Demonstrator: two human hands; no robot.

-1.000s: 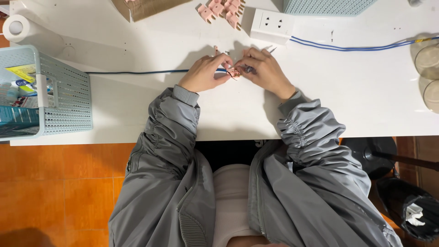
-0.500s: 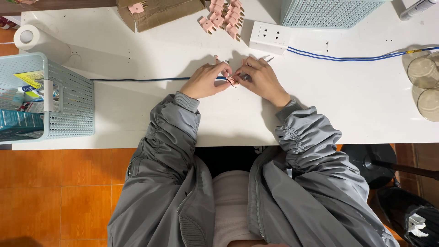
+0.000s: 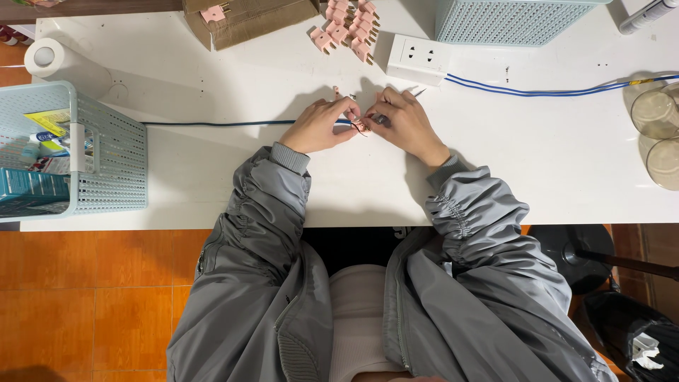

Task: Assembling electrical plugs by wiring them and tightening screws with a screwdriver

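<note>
We are pinching a small pink plug between the fingers of both hands, right where the fingertips are meeting over the white desk. Our left hand is closing its fingers on the plug and on the end of a dark cable, which is running away from those fingers toward a pale blue basket. Our right hand is curling its fingers tight on the plug's other side; a thin metal tip is poking out just beyond them, and we cannot tell what it is. Beyond the fingers a white socket strip is lying, with loose pink plugs beside it.
</note>
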